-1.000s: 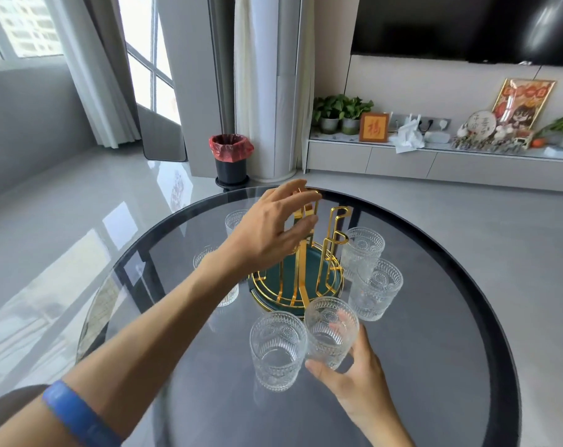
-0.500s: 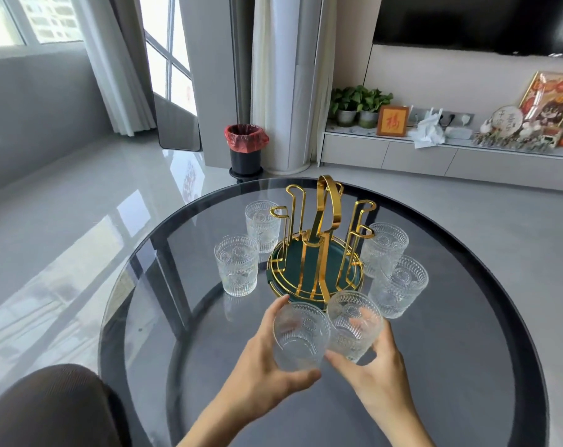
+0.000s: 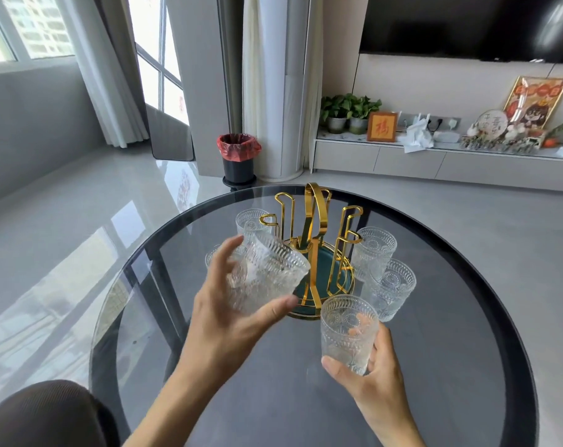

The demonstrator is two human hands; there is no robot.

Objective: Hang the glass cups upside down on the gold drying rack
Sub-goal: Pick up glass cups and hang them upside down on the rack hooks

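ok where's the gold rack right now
In the head view the gold rack stands mid-table, just beyond both hands, with two cups to its right and the left hand's tilted cup at its left.

A glossy grey tiled floor [image 3: 80, 201] is lit by daylight from tall windows [image 3: 157, 69] at 11 o'clock, framed by pale curtains [image 3: 103, 85]. A bin [image 3: 238, 158] — lined in red — is set by a white column [image 3: 286, 91]. At 1 o'clock, a low cabinet [image 3: 435, 166] is placed beneath a dark television [image 3: 467, 24] — potted plants [image 3: 348, 111] are seen on it.
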